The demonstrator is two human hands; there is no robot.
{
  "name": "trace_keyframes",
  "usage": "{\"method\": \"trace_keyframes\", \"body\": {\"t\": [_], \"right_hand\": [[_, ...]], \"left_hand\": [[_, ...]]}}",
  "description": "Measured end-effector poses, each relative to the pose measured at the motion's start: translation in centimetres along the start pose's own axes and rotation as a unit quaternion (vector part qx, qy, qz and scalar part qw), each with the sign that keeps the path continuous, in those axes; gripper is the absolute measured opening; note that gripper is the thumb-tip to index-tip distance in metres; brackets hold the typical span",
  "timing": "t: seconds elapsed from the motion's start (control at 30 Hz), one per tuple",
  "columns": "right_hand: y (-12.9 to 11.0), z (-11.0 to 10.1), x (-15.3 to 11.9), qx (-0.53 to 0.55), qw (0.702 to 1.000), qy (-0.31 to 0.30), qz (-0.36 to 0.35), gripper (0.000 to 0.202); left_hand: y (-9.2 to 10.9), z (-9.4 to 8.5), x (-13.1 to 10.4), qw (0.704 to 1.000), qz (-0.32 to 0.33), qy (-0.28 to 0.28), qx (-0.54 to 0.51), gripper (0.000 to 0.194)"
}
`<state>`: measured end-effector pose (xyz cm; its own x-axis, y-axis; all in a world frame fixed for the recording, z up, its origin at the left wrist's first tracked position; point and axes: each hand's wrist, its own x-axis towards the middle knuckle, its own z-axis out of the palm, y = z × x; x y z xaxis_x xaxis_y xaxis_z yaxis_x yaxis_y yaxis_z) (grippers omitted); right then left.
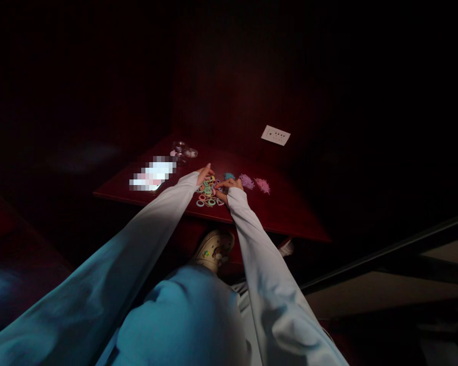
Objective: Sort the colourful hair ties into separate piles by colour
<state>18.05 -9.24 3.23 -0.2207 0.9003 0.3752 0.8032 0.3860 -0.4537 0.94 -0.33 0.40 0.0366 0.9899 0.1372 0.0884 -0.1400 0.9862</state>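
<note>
Colourful small rings (208, 192) lie in a loose pile near the front edge of the dark red table (290, 216). My left hand (205, 174) is at the pile's upper left, its fingers partly stretched out over the rings; whether it holds anything is too small to tell. At the pile's right side is my right hand (229, 188), fingers bent over the rings; what lies between them cannot be made out. Beyond and beside my right hand sit a teal bundle (229, 176), a purple bundle (246, 181) and a pink bundle (262, 185).
A bright, pixelated screen (152, 174) lies at the table's left. Behind it stand clear containers (180, 151). A white socket plate (276, 135) is on the dark wall. Below the table edge are a cream clog (213, 250) and a pale shoe (286, 248).
</note>
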Motion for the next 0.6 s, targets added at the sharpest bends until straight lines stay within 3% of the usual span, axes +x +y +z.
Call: {"method": "trace_keyframes", "body": {"t": [0.33,0.5,0.6], "right_hand": [[0.5,0.3,0.5,0.026,0.999,0.038,0.004,0.033],[0.9,0.2,0.7,0.062,0.995,0.073,0.033,0.038],[1.0,0.2,0.7,0.072,0.993,0.085,0.038,0.039]], "left_hand": [[-1.1,-0.6,0.3,0.996,0.065,0.005,0.062,0.068],[0.1,-1.3,-1.0,0.966,0.212,0.011,0.145,0.028],[0.7,-1.3,-2.0,0.953,0.228,0.004,0.198,0.013]]}}
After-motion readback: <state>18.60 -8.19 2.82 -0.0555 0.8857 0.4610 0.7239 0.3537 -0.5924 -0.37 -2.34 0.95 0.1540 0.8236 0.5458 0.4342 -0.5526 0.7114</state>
